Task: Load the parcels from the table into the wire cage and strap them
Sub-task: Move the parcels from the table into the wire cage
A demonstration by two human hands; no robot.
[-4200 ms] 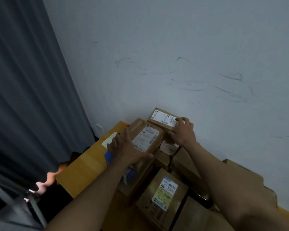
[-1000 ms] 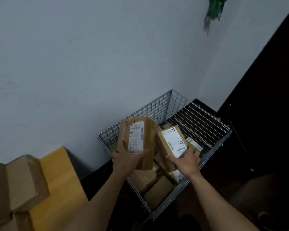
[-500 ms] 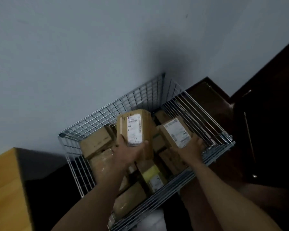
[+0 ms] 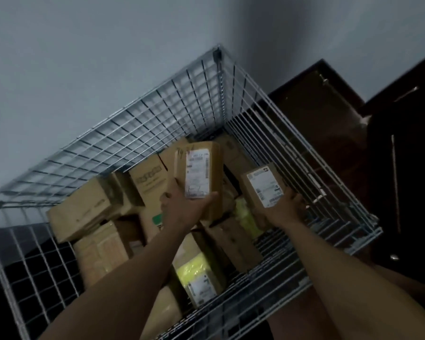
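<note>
- Cardboard in both hands, past the near rim of the wire cage [image 4: 157, 123]. The person's left hand [image 4: 182, 208] grips the tall parcel [image 4: 204, 173] by its lower end, long axis upright, label facing the camera. The right hand [image 4: 286, 204] holds the small parcel [image 4: 264, 186] from below, tilted, closer to the right mesh.
- So both hang over the pile [image 4: 84, 212]?
- Looks that way. The pile's straight below, so the drop is downward, and the right one seems nearer a landing spot. Fingers behind the boxes are hidden, cage floor too, no strap in shot.
</note>
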